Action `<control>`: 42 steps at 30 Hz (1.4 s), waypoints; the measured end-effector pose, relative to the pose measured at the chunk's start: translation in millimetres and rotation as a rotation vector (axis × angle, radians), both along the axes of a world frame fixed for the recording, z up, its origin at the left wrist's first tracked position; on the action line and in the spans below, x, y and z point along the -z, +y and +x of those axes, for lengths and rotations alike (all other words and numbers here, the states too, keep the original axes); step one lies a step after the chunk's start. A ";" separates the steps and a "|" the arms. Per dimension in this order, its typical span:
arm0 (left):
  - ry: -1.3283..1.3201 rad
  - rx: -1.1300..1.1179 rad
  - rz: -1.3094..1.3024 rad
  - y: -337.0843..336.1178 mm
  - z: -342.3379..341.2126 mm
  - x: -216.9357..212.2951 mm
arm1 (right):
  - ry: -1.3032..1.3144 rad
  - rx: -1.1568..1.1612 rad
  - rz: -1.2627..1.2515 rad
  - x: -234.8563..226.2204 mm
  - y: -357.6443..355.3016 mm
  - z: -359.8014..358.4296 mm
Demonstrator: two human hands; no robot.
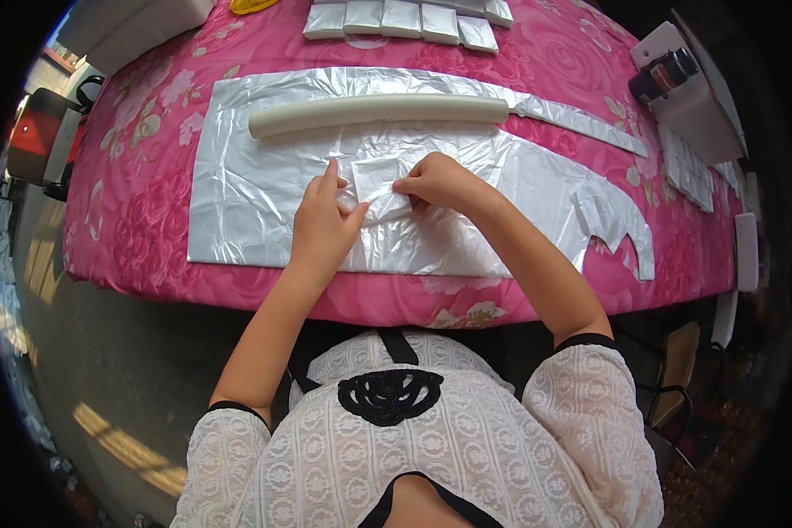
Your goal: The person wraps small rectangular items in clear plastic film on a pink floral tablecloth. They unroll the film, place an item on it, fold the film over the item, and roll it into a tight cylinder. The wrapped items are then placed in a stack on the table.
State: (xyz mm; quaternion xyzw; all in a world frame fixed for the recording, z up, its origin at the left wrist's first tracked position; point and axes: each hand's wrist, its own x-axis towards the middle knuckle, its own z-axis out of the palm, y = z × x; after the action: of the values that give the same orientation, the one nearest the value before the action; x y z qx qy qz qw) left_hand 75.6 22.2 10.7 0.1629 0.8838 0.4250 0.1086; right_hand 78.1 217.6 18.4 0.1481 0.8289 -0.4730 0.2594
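A small folded square of thin whitish plastic (pixel 375 179) lies between my hands on a large shiny plastic sheet (pixel 246 211). My left hand (pixel 326 213) is open at the square's left side, index finger stretched out and thumb apart near its lower edge. At the right side, my right hand (pixel 438 183) pinches the square's edge between thumb and fingers; its fingertips are partly hidden. Just beyond both hands, a long pale tube (pixel 378 113) lies crosswise on the sheet. The sheet tapers to the right into a narrow strip and a crumpled, cut-out end.
Rows of flat folded silvery packets (pixel 400 19) lie at the far edge of the pink floral tablecloth (pixel 154 224). More packets (pixel 685 167) lie at the right, near a white box (pixel 691 110) and a dark cylindrical container (pixel 663 74). A chair (pixel 678 374) stands at the lower right.
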 end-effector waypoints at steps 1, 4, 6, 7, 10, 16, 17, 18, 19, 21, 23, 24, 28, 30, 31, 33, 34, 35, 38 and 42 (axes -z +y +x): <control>0.235 0.075 -0.032 -0.2 0.7 2.6 | -0.002 -0.014 0.004 -1.3 -0.2 -0.8; 0.611 0.321 -0.071 5.5 4.7 16.3 | -0.012 -0.040 0.016 -3.4 -0.1 -3.1; 0.628 0.349 -0.145 16.8 8.3 19.0 | -0.024 -0.040 0.023 1.5 0.7 -5.3; 0.640 0.363 -0.179 22.8 7.8 20.2 | -0.014 -0.039 0.006 3.2 2.4 -6.3; 0.485 0.344 -0.401 29.6 5.4 27.1 | -0.004 -0.010 -0.038 3.4 1.9 -2.7; 0.356 0.349 -0.467 29.4 3.2 28.6 | 0.163 -0.009 0.158 3.3 -7.3 11.7; 0.358 0.355 -0.476 29.4 3.8 27.0 | 0.180 -0.048 0.215 -2.0 -9.4 14.9; 0.359 0.359 -0.485 29.9 4.4 26.0 | 0.217 -0.056 0.250 -3.0 -11.1 20.0; 0.363 0.364 -0.494 30.4 3.8 25.6 | 0.257 -0.063 0.286 -2.4 -12.8 24.1; 0.350 0.370 -0.515 32.1 3.1 23.9 | 0.335 -0.086 0.388 -1.1 -14.5 32.1; 0.353 0.370 -0.538 29.2 4.7 23.8 | 0.347 -0.131 0.474 -3.2 -12.5 34.1; 0.348 0.354 -0.475 26.0 5.1 24.1 | 0.325 -0.165 0.515 -6.5 -8.9 34.2; 0.433 0.240 -0.061 -1.7 21.6 23.2 | 0.668 -0.274 0.603 -4.1 -9.4 29.9; 0.291 0.233 0.167 -26.6 34.6 9.9 | 0.855 -0.364 0.499 -2.6 -18.2 25.5; -0.052 0.177 0.387 -43.4 47.0 17.1 | 0.918 -0.397 0.504 2.3 -26.1 19.6; -0.567 0.086 0.548 -70.0 67.7 21.3 | 1.026 -0.449 0.512 21.2 -39.1 11.0; -0.725 0.050 0.492 -82.2 74.0 13.7 | 0.835 -0.505 0.487 27.2 -45.5 7.6; -0.882 0.014 0.436 -91.4 81.0 9.5 | 0.854 -0.470 0.481 31.9 -54.5 10.6; -1.091 -0.211 0.403 -105.2 104.8 11.4 | 0.809 -0.395 0.402 38.0 -90.9 35.0; -1.207 -0.448 0.765 -112.5 113.9 25.5 | 0.731 -0.461 0.113 34.4 -140.6 81.0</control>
State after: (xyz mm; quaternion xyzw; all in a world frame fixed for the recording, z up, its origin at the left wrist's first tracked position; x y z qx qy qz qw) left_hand 189.4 -90.3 -14.8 -0.2560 0.4731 0.7302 0.4212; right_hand 159.1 77.0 -15.9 -0.2040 0.9022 -0.3781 0.0392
